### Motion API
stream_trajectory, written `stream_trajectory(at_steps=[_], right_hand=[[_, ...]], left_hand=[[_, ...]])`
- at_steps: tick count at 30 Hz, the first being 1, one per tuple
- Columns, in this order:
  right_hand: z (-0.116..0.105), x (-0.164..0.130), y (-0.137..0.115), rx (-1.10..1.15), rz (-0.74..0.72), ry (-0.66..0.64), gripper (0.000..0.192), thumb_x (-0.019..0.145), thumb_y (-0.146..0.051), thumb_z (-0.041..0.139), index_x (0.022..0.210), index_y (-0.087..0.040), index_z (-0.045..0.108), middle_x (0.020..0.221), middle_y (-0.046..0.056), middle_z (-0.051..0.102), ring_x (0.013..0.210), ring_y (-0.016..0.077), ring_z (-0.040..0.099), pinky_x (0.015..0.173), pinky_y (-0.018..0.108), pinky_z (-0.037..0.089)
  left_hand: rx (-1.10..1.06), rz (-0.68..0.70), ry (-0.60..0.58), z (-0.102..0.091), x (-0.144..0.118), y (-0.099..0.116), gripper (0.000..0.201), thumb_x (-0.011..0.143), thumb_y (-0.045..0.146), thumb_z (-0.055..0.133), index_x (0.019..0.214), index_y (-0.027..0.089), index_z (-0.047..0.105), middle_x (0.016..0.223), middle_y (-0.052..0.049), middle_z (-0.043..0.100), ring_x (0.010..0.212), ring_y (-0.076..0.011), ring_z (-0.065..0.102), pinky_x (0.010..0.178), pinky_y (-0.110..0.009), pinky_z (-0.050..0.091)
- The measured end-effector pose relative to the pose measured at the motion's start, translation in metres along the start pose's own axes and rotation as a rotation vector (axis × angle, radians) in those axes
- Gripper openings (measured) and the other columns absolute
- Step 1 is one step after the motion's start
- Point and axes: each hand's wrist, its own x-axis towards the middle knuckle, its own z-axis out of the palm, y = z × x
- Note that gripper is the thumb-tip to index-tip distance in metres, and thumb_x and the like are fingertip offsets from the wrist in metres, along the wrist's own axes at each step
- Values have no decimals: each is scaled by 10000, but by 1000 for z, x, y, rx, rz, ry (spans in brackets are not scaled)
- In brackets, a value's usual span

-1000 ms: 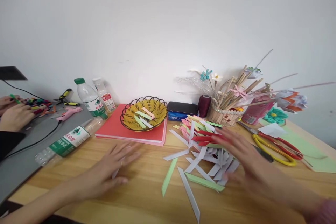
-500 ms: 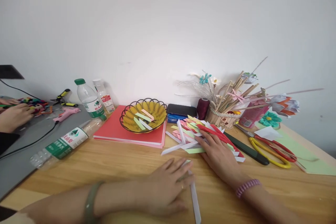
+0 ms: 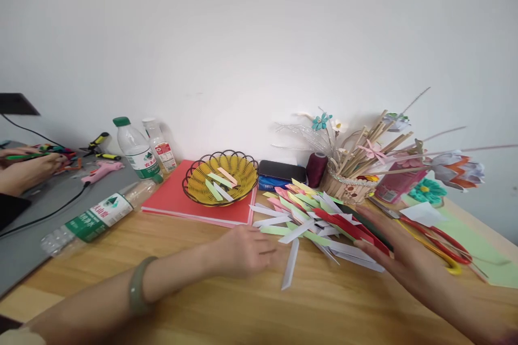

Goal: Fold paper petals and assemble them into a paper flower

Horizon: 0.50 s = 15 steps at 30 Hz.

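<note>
Flanking paper strips (image 3: 299,230) on wooden surface (image 3: 226,307), before pale wall (image 3: 243,54).
Holding right hand (image 3: 407,253) open, left hand (image 3: 245,252) half-curled; cannot tell if left grasps anything.

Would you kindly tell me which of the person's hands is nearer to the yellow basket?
Left. The left hand is in front of the yellow basket, slightly to its right; the right hand is much farther right, beside the pile of paper strips.

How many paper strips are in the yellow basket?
4 show in the basket: a peach strip at the back, a middle green strip, a front-left green strip and a front-right white strip. Some may hide underneath.
</note>
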Motion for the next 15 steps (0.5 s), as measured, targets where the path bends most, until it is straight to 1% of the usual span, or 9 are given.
stream_trajectory(at_steps=[2, 3, 5, 7, 8, 9, 12, 13, 15], right_hand=[[11, -16, 6, -50, -52, 8, 703, 830, -496, 429, 1428, -245, 161, 1421, 117, 351, 1265, 321, 362, 955, 494, 410], [17, -23, 6, -69, -96, 13, 744, 828, -509, 420, 1440, -238, 94, 1438, 129, 315, 1273, 326, 345, 945, 499, 418], [29, -28, -1, -98, -126, -79, 800, 820, -515, 435, 1444, -240, 16, 1478, 110, 217, 1303, 316, 286, 961, 480, 411], [40, -24, -11, -118, -150, -144, 830, 809, -540, 440, 1443, -235, -1, 1491, 101, 165, 1324, 314, 228, 978, 487, 389], [44, -19, -16, -124, -155, -167, 822, 814, -547, 428, 1444, -224, 11, 1491, 102, 163, 1332, 310, 204, 991, 490, 371], [47, -12, -20, -131, -153, -184, 793, 826, -546, 406, 1445, -209, 43, 1486, 106, 178, 1336, 302, 195, 1006, 494, 349], [49, 10, -26, -160, -109, -187, 697, 847, -545, 365, 1423, -185, 211, 1464, 109, 255, 1335, 291, 214, 1042, 506, 282], [48, 15, -27, -167, -92, -172, 681, 845, -548, 370, 1412, -189, 249, 1457, 111, 274, 1330, 293, 232, 1043, 512, 274], [41, 18, -31, -167, -88, -125, 669, 837, -543, 396, 1402, -204, 275, 1452, 114, 287, 1324, 300, 247, 1042, 529, 259]], left_hand=[[-18, -88, -11, -12, -18, -2, 348, 901, 316, 330, 988, 256, 661, 712, -79, 685, 732, -186, 624, 718, -336, 477], [-7, -176, 43, -21, -25, -7, 337, 885, 337, 359, 954, 244, 676, 681, -81, 676, 695, -184, 617, 703, -333, 477], [39, -391, 181, -41, -32, -23, 353, 879, 334, 351, 1005, 221, 661, 764, -86, 688, 723, -185, 613, 704, -330, 472], [47, -584, 315, -60, -33, -47, 355, 890, 290, 326, 1089, 234, 615, 1018, -62, 665, 927, -180, 591, 812, -319, 451], [36, -610, 302, -68, -32, -61, 344, 880, 257, 333, 1075, 237, 616, 1103, -45, 634, 1008, -182, 559, 860, -320, 431], [23, -593, 218, -73, -31, -75, 333, 856, 216, 357, 1059, 235, 621, 1154, -36, 607, 1074, -192, 520, 908, -331, 401], [6, -582, 177, -74, -27, -112, 366, 745, 129, 475, 1083, 181, 608, 1219, -72, 565, 1160, -226, 450, 988, -345, 324], [-8, -579, 173, -70, -26, -120, 389, 719, 127, 509, 1092, 179, 602, 1219, -73, 564, 1160, -227, 448, 986, -333, 321], [-47, -589, 184, -63, -24, -133, 338, 705, 156, 550, 1032, 186, 629, 1089, -72, 631, 1074, -220, 505, 932, -300, 357]])
